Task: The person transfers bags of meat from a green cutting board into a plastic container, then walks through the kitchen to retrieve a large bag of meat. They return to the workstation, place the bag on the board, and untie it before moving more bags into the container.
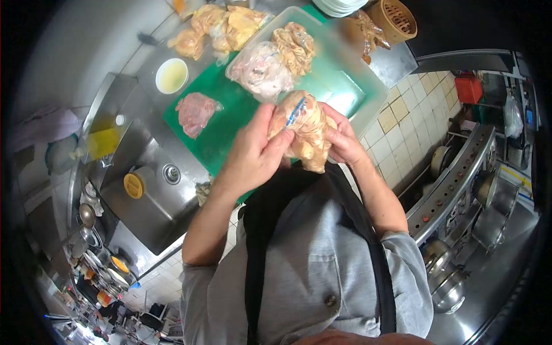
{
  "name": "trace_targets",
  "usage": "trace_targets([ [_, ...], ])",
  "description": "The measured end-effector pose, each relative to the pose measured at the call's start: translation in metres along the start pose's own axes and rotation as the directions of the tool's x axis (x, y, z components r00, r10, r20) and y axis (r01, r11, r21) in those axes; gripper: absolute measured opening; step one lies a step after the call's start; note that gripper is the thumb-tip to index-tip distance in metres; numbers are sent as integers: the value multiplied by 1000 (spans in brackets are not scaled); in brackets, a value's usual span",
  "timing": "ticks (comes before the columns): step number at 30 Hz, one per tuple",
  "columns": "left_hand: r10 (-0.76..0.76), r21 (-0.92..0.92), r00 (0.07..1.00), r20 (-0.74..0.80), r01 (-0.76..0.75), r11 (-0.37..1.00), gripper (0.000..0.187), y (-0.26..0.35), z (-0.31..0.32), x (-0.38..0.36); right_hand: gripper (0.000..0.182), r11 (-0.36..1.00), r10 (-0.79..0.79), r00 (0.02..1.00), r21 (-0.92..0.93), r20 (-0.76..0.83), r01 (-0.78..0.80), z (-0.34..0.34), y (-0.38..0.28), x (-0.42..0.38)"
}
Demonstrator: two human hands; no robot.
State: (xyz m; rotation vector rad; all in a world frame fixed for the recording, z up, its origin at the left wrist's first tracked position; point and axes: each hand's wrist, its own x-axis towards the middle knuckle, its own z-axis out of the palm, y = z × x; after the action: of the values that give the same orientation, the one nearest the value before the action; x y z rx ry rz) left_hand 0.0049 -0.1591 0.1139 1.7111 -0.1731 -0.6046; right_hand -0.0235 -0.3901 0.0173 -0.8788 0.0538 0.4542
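Note:
A clear plastic bag of pale brown meat (307,129), with blue print on it, is held up close to my chest. My left hand (261,141) grips its left side, thumb across the front. On its right side, my right hand (343,135) has its fingers closed on the bag. Behind it, a clear plastic tub (368,86) on a green cutting board (178,121) holds a bag of pinkish meat (259,66) and a bag of brown meat (295,46). Another bag of pink meat (196,114) lies on the board to the left.
A white bowl of yellowish liquid (172,76) and several bags of yellowish meat (227,26) stand behind the board. To the left is a steel sink (146,201) with a yellow-lidded container (134,186). A bamboo steamer (394,22) sits back right; a stove (454,184) is at right.

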Motion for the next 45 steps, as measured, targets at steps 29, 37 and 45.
trace_targets([
  [29, 424, 436, 905, -40, -366, 822, 48, -17, -81, 172, 51, 371, -400, 916, -913, 9, 171, -52, -133, 161],
  [37, 387, 831, 918, 84, -279, 481, 46, -65, -61, 109, 49, 40, -318, 914, -960, 251, 277, -64, -104, 187],
  [45, 430, 938, 894, 126, -249, 242, 38, -52, -45, 115, 35, -218, -381, 857, -934, 348, 283, -66, -80, 192],
])
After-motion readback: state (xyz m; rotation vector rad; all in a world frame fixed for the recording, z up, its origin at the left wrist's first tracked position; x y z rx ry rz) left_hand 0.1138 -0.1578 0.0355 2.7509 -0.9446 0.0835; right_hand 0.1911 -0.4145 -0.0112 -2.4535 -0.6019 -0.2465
